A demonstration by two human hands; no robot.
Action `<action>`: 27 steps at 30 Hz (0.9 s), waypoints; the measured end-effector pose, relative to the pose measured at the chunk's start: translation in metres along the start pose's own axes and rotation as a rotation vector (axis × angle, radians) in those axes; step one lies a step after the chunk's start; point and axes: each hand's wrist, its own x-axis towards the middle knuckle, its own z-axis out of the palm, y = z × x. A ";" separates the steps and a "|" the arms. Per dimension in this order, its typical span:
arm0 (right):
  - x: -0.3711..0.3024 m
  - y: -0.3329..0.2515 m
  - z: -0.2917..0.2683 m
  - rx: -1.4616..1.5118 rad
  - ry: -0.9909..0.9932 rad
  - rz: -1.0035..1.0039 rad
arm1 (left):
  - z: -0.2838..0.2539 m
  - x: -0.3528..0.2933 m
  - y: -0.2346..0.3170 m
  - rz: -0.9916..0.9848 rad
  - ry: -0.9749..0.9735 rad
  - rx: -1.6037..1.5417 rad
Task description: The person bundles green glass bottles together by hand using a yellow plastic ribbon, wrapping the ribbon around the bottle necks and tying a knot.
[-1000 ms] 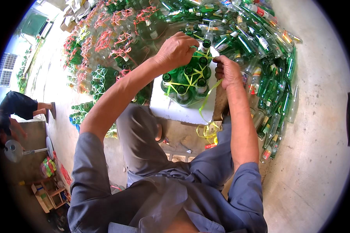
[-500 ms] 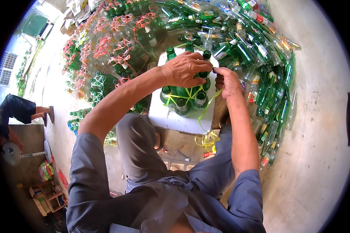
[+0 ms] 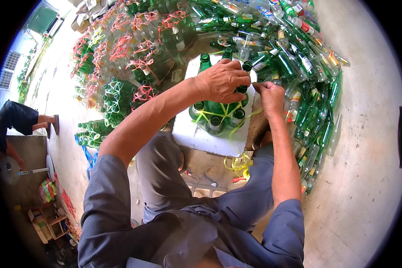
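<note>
— Above the middle of the frame, what does the left hand [image 3: 222,81] have?

— Its grip is closed over the necks of the green glass bottles [image 3: 216,114] standing bunched together; the fingers curl down around the tops, knuckles up, so the bunch sits right under the palm.

— And the right hand [image 3: 270,94]?

— Just to the right of the left one, nearly touching it. Its grip is pinched together on a yellow-green strap [image 3: 236,119] that runs down and around the bunch. The fingertips point left, toward the bottle necks.

— Where does the bunch stand?

— On a white block [image 3: 196,134] serving as the worktop, centre of the frame, between the person's knees.

— How are the arms held?

— The left forearm comes up from lower left on a slant, elbow bent, wrist bent down over the bottles. The right forearm rises almost straight from the lower right, wrist turned inward. Both sleeves are grey-blue and end above the elbow.

— What lies around?

— Loose yellow straps [image 3: 239,163] lie on the floor just below the block. A heap of loose green and clear bottles [image 3: 308,71] fills the upper right. Bundles of bottles tied with red straps [image 3: 134,49] stand at upper left. Another person [image 3: 20,120] crouches at the far left edge.
</note>
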 end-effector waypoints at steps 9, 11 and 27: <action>0.009 0.022 -0.007 -0.154 -0.027 0.035 | 0.004 -0.001 -0.002 0.027 0.099 0.014; 0.008 0.017 -0.007 -0.083 -0.052 0.083 | 0.005 -0.003 -0.002 0.023 0.111 0.026; 0.010 0.020 -0.006 -0.227 -0.026 0.016 | 0.012 -0.009 0.022 -0.180 0.138 0.074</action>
